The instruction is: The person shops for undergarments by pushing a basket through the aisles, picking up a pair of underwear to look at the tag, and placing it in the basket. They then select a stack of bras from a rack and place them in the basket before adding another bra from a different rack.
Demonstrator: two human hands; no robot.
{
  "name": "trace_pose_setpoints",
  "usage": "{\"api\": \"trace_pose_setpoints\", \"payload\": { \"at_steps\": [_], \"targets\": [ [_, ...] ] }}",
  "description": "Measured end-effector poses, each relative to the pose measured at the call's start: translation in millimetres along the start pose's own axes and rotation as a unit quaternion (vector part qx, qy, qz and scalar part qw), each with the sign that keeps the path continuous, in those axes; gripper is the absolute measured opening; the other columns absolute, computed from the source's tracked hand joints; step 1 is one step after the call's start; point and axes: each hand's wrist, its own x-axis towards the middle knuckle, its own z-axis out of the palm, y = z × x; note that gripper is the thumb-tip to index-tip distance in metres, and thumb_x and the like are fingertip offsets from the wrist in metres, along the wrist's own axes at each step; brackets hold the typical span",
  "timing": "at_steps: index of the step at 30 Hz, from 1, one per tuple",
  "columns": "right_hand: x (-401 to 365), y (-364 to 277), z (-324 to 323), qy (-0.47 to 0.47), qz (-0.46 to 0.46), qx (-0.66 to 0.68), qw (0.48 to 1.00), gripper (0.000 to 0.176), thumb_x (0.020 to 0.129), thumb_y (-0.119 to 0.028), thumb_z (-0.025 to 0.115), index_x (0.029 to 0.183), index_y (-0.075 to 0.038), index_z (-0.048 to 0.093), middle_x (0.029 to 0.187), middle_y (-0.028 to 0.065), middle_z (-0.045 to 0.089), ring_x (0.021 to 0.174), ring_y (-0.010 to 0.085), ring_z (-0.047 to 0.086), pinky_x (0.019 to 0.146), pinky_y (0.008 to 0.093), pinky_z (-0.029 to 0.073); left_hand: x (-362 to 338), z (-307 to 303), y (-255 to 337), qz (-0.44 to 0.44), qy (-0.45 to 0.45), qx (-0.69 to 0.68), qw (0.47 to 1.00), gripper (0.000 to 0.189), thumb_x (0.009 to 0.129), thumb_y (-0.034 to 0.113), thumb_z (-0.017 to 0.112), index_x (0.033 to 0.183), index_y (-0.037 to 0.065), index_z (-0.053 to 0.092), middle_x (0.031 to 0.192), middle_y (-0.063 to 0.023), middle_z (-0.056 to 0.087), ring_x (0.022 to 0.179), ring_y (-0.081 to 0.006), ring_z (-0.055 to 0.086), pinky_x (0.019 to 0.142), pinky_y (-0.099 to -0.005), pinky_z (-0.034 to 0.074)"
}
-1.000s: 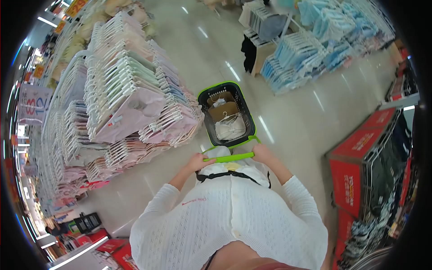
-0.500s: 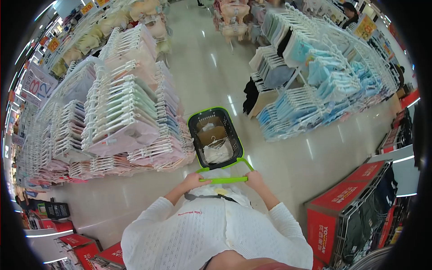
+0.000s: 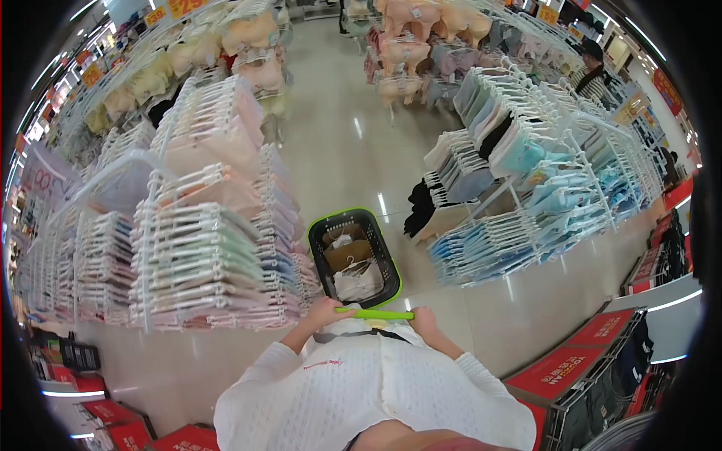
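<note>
Two hands grip the green handle (image 3: 374, 313) — left hand (image 3: 325, 308) and right hand (image 3: 423, 319) closed round its ends. The basket (image 3: 394, 272) stands just ahead, beside the clothes racks (image 3: 203, 248) — a few garments (image 3: 357, 282) inside, room left.

Clothing shop. Long racks (image 3: 195, 255) crammed with garments on white hangers, bras (image 3: 252, 30) hung higher up, yellow price signs (image 3: 188, 7) overhead, shiny floor (image 3: 338, 143) aisle between displays, red stock bins (image 3: 571, 372) at the side, green-rimmed shopping basket (image 3: 312, 252) with goods inside, another shopper (image 3: 594, 64) by far rack.
</note>
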Motion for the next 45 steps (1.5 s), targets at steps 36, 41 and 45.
{"api": "trace_pose_setpoints", "payload": {
  "at_steps": [36,41,45],
  "targets": [
    [325.1,28.9,-154.4,-0.292,-0.104,0.069,0.948,0.079,0.066,-0.072,0.049,0.057,0.005,0.059,0.053,0.0150,0.056,0.050,0.0271,0.057,0.053,0.0362,0.047,259.9,-106.1,-22.9,-0.011,0.195,0.112,0.974,0.051,0.068,0.056,0.059,0.054,0.006,0.062,0.047,-0.0135,0.053,0.050,-0.0286,0.057,0.050,-0.0371,0.046],
    [374.7,20.9,-144.0,-0.195,-0.128,0.109,0.966,0.071,0.066,-0.067,0.055,0.068,0.004,0.061,0.069,0.0221,0.061,0.065,0.0330,0.061,0.063,0.0406,0.048,277.1,-132.2,-19.4,-0.122,0.222,0.051,0.966,0.053,0.068,0.058,0.058,0.059,0.006,0.063,0.053,-0.0153,0.056,0.057,-0.0307,0.058,0.057,-0.0395,0.046],
    [415.0,7.2,-140.5,-0.175,-0.113,0.185,0.960,0.065,0.066,-0.057,0.063,0.081,0.006,0.060,0.083,0.0250,0.059,0.087,0.0325,0.056,0.075,0.0403,0.044,286.3,-134.8,-33.9,-0.171,0.254,0.041,0.951,0.053,0.068,0.058,0.058,0.060,0.006,0.064,0.056,-0.0162,0.057,0.060,-0.0322,0.057,0.060,-0.0404,0.045]
  ]
}}
